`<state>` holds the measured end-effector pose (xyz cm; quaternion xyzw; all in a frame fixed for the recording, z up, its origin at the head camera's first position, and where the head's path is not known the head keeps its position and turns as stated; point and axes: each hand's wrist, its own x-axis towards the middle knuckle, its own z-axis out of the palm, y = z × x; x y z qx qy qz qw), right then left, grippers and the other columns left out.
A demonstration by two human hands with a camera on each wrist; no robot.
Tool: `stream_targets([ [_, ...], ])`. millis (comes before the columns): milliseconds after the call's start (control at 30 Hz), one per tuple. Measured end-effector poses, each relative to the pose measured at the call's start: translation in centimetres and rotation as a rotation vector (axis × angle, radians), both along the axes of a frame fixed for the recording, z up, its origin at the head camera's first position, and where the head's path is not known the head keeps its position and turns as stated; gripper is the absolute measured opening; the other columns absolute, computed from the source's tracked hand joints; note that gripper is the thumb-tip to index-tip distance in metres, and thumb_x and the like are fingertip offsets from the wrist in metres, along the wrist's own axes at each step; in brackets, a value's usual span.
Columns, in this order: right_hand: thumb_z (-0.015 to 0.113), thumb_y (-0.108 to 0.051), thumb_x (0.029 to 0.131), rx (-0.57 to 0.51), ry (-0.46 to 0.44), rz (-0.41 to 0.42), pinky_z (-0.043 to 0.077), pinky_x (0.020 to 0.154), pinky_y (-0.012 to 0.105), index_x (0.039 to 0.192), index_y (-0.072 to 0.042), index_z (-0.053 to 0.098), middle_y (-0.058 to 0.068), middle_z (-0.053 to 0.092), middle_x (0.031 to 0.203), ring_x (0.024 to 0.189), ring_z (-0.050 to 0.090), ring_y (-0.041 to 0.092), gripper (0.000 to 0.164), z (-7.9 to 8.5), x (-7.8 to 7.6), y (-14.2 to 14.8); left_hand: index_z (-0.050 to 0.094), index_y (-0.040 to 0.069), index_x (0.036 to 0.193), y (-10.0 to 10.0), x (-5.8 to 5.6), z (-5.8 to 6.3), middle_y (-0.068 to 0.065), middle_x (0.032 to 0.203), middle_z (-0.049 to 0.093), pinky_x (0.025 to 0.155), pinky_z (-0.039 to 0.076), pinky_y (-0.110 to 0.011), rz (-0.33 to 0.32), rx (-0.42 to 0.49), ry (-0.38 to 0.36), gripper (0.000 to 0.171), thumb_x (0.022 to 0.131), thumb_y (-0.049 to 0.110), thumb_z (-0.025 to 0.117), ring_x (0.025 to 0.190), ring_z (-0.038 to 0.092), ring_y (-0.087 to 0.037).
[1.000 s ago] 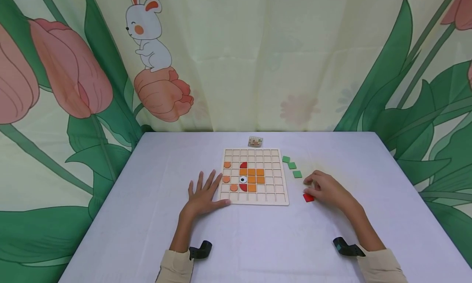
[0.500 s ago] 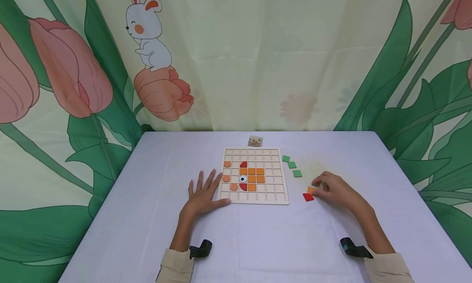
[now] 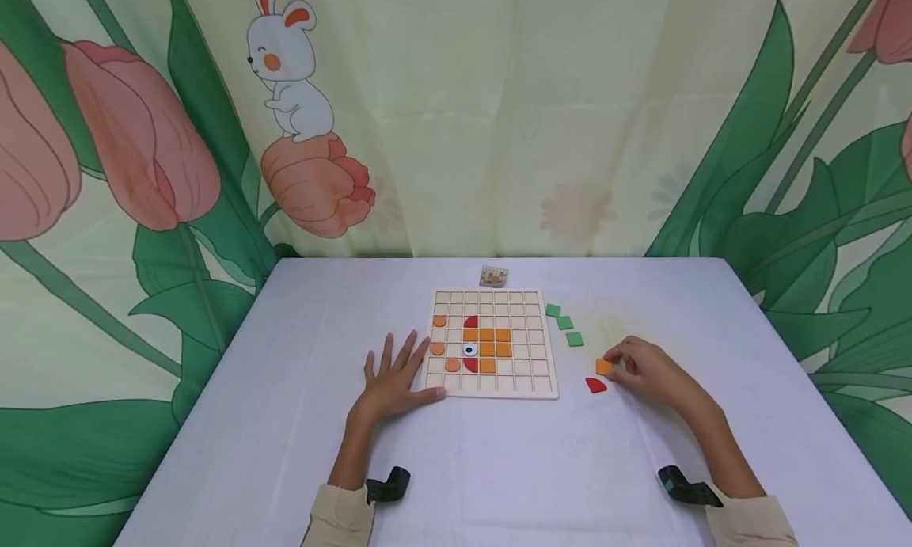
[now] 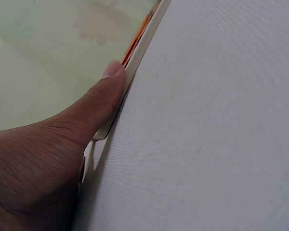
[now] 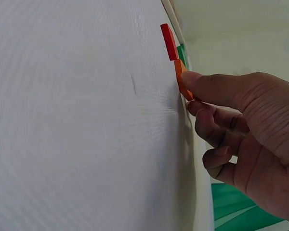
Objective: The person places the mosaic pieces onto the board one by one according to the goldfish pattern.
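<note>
In the head view a wooden grid board (image 3: pixel 530 382) lies on the table, with orange squares, red quarter-round pieces, orange discs and a white eye disc in its cells. My left hand (image 3: pixel 390 387) rests at its left side, fingers spread, the thumb on the near left corner. The left wrist view shows that thumb (image 4: pixel 101 98) against the board's edge. Right of the board, my right hand (image 3: pixel 644 369) pinches an orange square tile (image 3: pixel 603 366) between thumb and fingers, low at the tabletop. Just in front of it lies a red quarter-round tile (image 3: pixel 595 385), also in the right wrist view.
Three green square tiles (image 3: pixel 564 323) lie in a slanting row off the board's right edge. Behind the board is a small patterned card (image 3: pixel 493 276). A white cloth covers the table (image 3: pixel 499 468), and a printed curtain (image 3: pixel 463 135) hangs beyond its far edge.
My right hand has shifted slightly to the right and back, uncovering the red quarter-round tile and bringing the orange square into sight at its fingertips. The left hand stays put.
</note>
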<state>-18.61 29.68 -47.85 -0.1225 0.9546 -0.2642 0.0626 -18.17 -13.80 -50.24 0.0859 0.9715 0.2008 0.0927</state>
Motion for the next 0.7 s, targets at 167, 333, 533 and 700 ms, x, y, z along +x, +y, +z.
stream_targets([
  [167,0.075,-0.016,0.085,0.000,-0.004,-0.012,0.045,0.060,0.018,0.109,-0.005,0.069,0.004,0.059,0.096,0.078,0.048,0.016,0.028,-0.24,0.12,0.00,0.023,0.029,0.156,0.00,0.15,-0.01,-0.003,0.166,0.009,0.114,-0.005,-0.069,-0.001,0.013,0.000,0.098,0.077,0.068,0.065,0.151,-0.009,-0.039],
  [333,0.074,-0.014,0.085,0.007,0.016,-0.014,0.044,0.059,0.019,0.106,-0.005,0.069,0.003,0.058,0.093,0.077,0.048,0.015,0.024,-0.24,0.02,-0.22,0.023,0.028,0.156,-0.05,0.08,-0.08,-0.003,0.166,0.009,0.114,-0.005,-0.069,-0.006,0.024,0.002,0.098,0.078,0.068,0.065,0.151,-0.010,-0.039],
  [533,0.075,-0.013,0.083,0.023,0.017,-0.014,0.046,0.060,0.018,0.103,-0.005,0.068,0.003,0.058,0.091,0.076,0.049,0.015,0.022,-0.13,-0.14,-0.43,0.023,0.029,0.156,-0.14,0.00,-0.19,-0.002,0.166,0.009,0.114,-0.005,-0.068,-0.012,0.028,0.007,0.097,0.078,0.068,0.065,0.151,-0.010,-0.039],
  [700,0.075,-0.013,0.083,0.013,0.015,-0.013,0.046,0.060,0.018,0.102,-0.005,0.067,0.003,0.057,0.089,0.076,0.049,0.015,0.022,-0.31,-0.29,-0.41,0.022,0.029,0.156,-0.19,-0.01,-0.26,-0.002,0.166,0.009,0.114,-0.005,-0.068,-0.010,0.027,0.008,0.097,0.078,0.068,0.065,0.151,-0.010,-0.039],
])
